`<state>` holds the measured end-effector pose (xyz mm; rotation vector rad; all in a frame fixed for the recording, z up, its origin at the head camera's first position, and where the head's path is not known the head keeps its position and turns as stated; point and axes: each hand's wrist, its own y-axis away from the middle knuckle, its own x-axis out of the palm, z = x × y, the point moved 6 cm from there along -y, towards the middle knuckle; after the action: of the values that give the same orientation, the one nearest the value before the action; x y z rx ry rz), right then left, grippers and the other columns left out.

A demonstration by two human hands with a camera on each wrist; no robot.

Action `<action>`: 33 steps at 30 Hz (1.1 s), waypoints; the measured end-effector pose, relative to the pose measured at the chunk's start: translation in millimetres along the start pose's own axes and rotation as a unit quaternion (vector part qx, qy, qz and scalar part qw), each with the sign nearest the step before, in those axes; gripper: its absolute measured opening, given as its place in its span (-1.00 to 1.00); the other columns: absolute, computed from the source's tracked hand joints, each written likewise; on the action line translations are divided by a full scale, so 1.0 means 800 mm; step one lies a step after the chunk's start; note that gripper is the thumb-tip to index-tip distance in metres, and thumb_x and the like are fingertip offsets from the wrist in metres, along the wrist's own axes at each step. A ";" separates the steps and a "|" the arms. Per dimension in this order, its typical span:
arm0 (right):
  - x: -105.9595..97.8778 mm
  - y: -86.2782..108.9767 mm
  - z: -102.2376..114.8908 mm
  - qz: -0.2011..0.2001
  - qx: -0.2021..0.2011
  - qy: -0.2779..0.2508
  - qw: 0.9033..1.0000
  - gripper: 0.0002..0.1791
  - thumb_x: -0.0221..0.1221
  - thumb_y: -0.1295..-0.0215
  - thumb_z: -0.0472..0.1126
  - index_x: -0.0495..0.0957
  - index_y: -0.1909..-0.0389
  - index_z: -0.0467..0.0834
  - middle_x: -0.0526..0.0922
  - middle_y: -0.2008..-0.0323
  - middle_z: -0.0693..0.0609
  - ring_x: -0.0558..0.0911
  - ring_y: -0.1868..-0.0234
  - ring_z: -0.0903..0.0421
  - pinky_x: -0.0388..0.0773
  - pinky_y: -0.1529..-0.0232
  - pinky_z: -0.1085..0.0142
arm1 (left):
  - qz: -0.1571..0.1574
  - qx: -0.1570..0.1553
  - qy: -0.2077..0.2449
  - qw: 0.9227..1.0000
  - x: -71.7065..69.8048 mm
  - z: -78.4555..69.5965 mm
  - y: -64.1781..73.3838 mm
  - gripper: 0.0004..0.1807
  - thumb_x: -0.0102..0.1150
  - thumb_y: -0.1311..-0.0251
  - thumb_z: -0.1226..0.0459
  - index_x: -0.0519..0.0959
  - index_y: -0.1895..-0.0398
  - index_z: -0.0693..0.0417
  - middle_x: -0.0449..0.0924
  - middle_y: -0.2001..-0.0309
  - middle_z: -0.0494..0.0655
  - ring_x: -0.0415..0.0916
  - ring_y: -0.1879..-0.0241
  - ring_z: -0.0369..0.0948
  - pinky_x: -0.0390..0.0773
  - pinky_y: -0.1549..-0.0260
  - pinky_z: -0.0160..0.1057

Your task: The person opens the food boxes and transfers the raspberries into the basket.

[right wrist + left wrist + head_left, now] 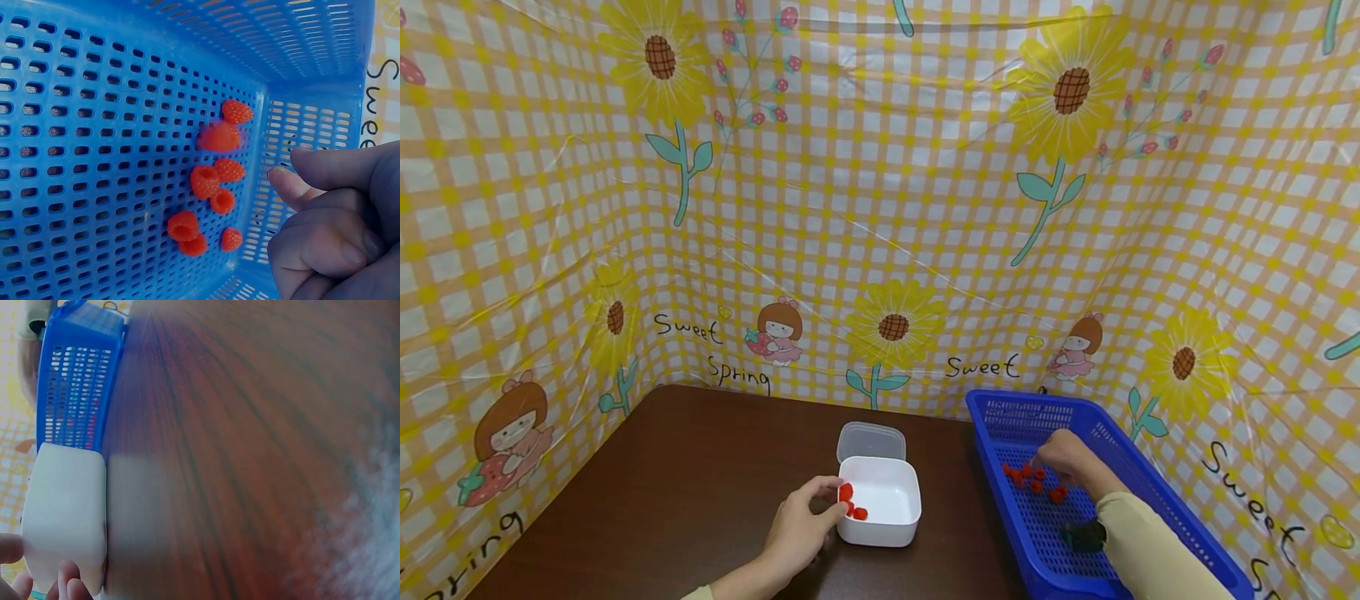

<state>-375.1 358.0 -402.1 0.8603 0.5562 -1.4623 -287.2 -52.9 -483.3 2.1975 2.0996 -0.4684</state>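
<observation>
Head view: the side of the white box (880,535) is gripped by the left hand (799,525), with red berries (861,514) inside; above raspberries (1037,486) in the blue basket (1028,412), the right hand (1069,458) is held empty, thumb and index finger extended, other fingers curled.

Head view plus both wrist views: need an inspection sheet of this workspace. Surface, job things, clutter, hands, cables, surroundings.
Surface: dark brown tabletop.
Container: white, open, a few red berries inside at its left side.
Lid: translucent, just behind the container; attachment unclear.
Basket: blue, perforated, right of the container; loose raspberries on its floor.
Clutter: dark item by the right cuff, unidentified.
Left hand: at the container's left side; grip unclear.
Right hand: over the basket; no raspberry visible in its fingers.
Cables: nothing seen.
Surroundings: checked sunflower-print sheeting behind and on both sides.
</observation>
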 end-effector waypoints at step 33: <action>0.031 0.051 0.136 0.004 -0.084 -0.149 0.985 -0.63 0.20 -0.40 -0.19 0.63 -0.08 -0.35 0.20 0.75 0.22 0.03 0.77 0.26 0.10 0.71 0.38 | -0.008 -0.012 -0.006 1.000 -0.001 0.001 -0.001 -0.67 0.34 -0.23 0.20 0.62 -0.06 -0.11 0.63 0.12 -0.06 0.52 0.65 -0.14 0.46 0.74 -0.25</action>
<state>-351.9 253.8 -349.7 0.4999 0.4416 -1.4797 -288.4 -54.0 -483.5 2.1617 2.1064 -0.4541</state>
